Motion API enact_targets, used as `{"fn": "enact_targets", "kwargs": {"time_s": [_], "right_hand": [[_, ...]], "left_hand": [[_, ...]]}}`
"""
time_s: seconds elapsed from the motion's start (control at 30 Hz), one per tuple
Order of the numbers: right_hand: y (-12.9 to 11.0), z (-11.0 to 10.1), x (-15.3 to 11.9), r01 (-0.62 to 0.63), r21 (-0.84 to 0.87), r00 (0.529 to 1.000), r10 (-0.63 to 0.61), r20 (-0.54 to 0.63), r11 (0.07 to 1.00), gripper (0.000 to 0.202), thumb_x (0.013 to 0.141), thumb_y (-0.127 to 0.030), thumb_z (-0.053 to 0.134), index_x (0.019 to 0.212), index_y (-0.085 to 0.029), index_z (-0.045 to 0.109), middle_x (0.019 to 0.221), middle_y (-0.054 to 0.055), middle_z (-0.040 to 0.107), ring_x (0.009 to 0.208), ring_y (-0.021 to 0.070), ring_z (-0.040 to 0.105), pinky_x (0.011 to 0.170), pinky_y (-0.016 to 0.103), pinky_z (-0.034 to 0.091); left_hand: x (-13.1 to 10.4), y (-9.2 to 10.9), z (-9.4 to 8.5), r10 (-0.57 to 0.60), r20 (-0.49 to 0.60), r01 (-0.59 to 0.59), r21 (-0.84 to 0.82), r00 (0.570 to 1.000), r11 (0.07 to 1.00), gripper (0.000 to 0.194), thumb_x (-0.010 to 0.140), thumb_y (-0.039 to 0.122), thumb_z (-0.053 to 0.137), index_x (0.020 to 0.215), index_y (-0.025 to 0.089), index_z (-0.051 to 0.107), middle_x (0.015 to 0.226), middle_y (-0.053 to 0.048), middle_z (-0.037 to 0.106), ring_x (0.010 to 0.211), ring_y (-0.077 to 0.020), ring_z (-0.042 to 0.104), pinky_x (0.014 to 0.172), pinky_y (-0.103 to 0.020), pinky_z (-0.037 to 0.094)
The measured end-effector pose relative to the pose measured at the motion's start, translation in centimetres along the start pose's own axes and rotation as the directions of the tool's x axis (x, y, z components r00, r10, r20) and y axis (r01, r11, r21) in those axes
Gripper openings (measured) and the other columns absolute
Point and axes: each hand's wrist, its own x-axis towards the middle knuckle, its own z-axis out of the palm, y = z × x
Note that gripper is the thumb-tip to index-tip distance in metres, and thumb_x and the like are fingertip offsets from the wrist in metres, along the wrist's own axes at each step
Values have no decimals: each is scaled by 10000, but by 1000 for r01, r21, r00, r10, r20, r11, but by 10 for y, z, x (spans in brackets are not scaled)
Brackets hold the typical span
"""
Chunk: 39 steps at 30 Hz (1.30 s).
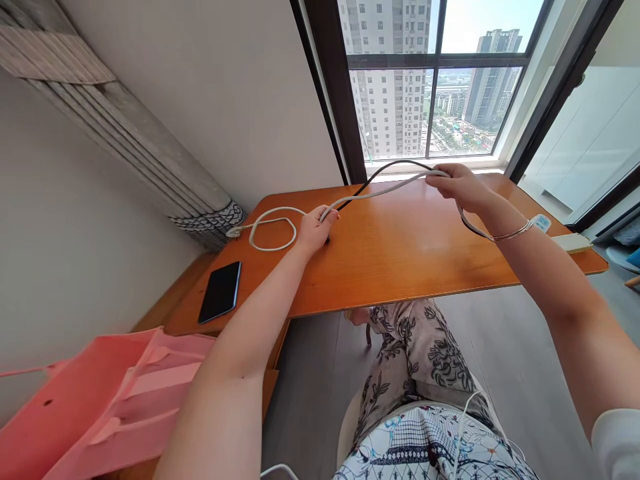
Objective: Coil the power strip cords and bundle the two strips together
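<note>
A white cable [385, 191] and a black cable [390, 165] run between my two hands above the wooden table. My left hand [313, 232] is closed around the white cable, with the black one passing by it and a small black end just below. Loose loops of the white cable [273, 249] lie on the table left of that hand. Over the table's far side, my right hand [461, 188] pinches both cables together. From it they hang down toward my wrist, which wears a thin bracelet [515, 232].
A dark-screened tablet or phone [220, 292] lies at the table's [380, 267] left. A pink fabric organiser [125, 400] stands at lower left. On the right edge are a white block-like item [573, 243] and a small labelled thing [541, 222]. A window is behind.
</note>
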Motion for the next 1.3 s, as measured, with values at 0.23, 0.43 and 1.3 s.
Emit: {"fn": "enact_targets", "kwargs": {"time_s": [0.23, 0.43, 1.3], "right_hand": [[-97, 1, 29, 187, 443, 941, -31, -336, 877, 521, 917, -606, 636, 638, -213, 439, 550, -86, 160, 498, 71, 54, 405, 246, 94], [-136, 12, 33, 287, 564, 937, -103, -335, 774, 341, 1022, -229, 579, 731, -205, 403, 578, -108, 121, 498, 67, 55, 404, 225, 104], [-162, 30, 18, 581, 647, 792, -158, -590, 494, 432, 1089, -263, 353, 694, -229, 182, 653, -75, 38, 403, -7, 99, 421, 168, 94]], "left_hand": [[-5, 15, 58, -16, 195, 96, -405, 981, 909, 483, 712, 653, 713, 729, 203, 540, 543, 39, 520, 530, -132, 566, 562, -275, 457], [-26, 18, 104, 17, 372, 148, -411, 928, 899, 498, 679, 652, 763, 733, 190, 583, 650, -19, 654, 710, -185, 682, 681, -319, 532], [-54, 84, 208, -167, 198, 235, -400, 966, 886, 241, 923, 443, 622, 867, 210, 647, 844, -61, 694, 883, -220, 673, 817, -344, 488]]}}
